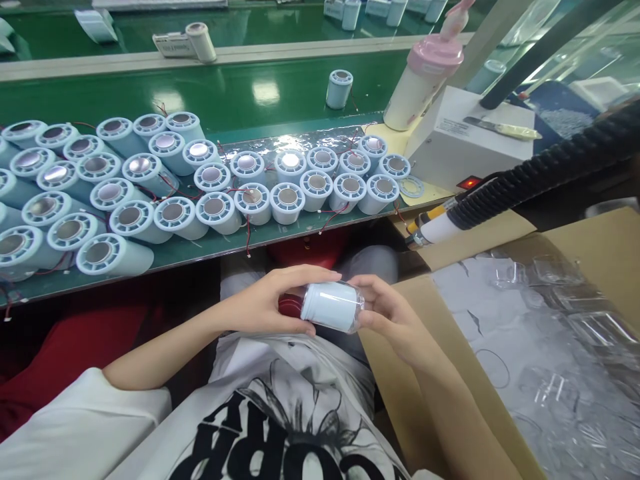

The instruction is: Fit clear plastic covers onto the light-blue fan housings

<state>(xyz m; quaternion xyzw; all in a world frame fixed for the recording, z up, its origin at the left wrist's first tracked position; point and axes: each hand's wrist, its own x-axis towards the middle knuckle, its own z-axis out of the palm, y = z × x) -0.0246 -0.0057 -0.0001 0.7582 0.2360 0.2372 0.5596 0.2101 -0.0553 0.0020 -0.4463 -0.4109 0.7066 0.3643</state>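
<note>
A light blue plastic cylinder (327, 305) lies on its side over my lap, with a clear plastic cover (359, 308) around it. My left hand (283, 300) grips the left end, fingers along the top and thumb below. My right hand (393, 313) holds the clear cover at the right end between thumb and fingers. Dark red shows at the left end between my left thumb and fingers. On the bench ahead stand several similar light blue cylinders (287, 195) with silvery round centres and thin red and black wires.
A green conveyor (280, 90) runs behind the bench, carrying one blue cylinder (339, 90). A pink-topped bottle (423, 73) stands beside a white box-shaped device (465, 137). At the right are a black ribbed hose (540, 167) and a cardboard box (400, 360) with clear plastic shells (555, 400).
</note>
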